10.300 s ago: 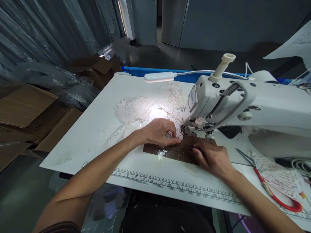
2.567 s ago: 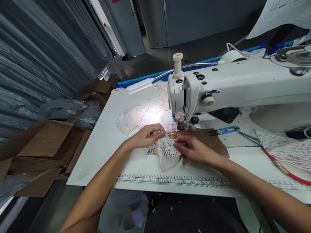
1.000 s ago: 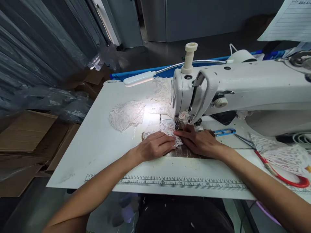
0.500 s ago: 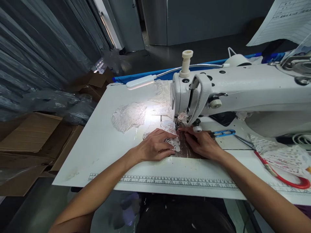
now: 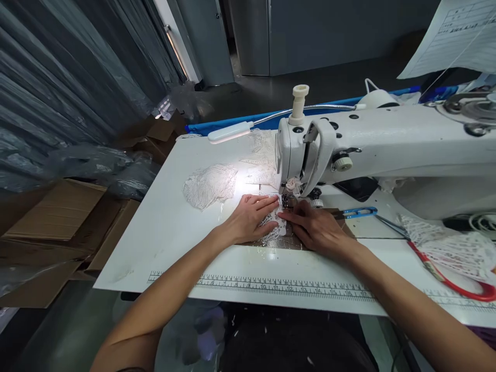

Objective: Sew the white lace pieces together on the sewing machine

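A person sat at a sewing machine point(image 5: 406, 137), both bare hands on the surface point(image 5: 166, 240) close to the needle. The left hand point(image 5: 251, 219) lay flat with its fingers spread, pressing down on a piece of white lace point(image 5: 276, 231) without grasping it. The lace was under and just beside those fingers, its right edge near the presser foot point(image 5: 287, 201), which stood just beyond the left fingertips. The right hand point(image 5: 321, 227) was bent, its index fingertip touching that same edge; from where I stood, I could not tell whether it pinched the lace or only pressed it. A brown sheet point(image 5: 289, 243) showed beneath the lace and both hands.

Beyond the left hand, more lace point(image 5: 209, 187) lay under a slim lamp point(image 5: 229, 133). Just to the right of the right hand were blue snips point(image 5: 360, 212); farther right, red-handled scissors point(image 5: 453, 281) lay beside another lace bundle point(image 5: 451, 245).

The step in hand looked to be lining up the lace edge for stitching. As I judged it, the next move called for a light, even push past the foot: the left palm holding the mesh flat, the right finger steering the edge and staying clear of the needle.
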The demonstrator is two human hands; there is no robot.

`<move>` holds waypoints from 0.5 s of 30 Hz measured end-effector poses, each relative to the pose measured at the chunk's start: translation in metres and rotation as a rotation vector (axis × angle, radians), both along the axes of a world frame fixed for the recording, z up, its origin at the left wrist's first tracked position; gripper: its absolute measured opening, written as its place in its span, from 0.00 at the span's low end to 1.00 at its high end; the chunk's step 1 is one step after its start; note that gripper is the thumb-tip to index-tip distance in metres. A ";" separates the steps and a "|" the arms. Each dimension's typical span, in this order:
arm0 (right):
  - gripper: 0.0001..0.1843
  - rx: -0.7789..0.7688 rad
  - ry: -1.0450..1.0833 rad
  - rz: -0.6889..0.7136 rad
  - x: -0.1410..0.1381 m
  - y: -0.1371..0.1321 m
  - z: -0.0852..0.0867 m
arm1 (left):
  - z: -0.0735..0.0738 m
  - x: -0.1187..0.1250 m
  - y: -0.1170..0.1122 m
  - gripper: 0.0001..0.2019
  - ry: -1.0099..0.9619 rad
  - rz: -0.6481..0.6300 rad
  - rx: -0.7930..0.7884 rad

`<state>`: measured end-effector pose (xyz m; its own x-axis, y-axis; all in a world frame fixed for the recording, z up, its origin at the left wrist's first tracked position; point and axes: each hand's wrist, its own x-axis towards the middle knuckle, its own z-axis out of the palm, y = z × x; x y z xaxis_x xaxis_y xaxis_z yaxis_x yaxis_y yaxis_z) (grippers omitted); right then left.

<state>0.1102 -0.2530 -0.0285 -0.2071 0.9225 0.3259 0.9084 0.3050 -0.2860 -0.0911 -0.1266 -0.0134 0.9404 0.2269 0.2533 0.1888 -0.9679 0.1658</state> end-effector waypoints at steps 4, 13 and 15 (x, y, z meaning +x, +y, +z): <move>0.21 -0.038 -0.016 -0.021 -0.002 0.001 0.001 | 0.007 -0.006 0.008 0.20 -0.090 -0.050 -0.012; 0.20 -0.104 0.122 -0.026 0.003 0.003 0.004 | -0.002 -0.005 0.001 0.06 -0.263 -0.321 -0.073; 0.20 -0.150 0.253 -0.038 0.005 0.001 0.008 | -0.006 -0.001 0.000 0.06 -0.314 -0.287 -0.107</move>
<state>0.1155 -0.2516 -0.0209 -0.1007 0.9697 0.2224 0.8124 0.2092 -0.5443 -0.0926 -0.1268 -0.0193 0.8506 0.0078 0.5258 -0.1612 -0.9479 0.2748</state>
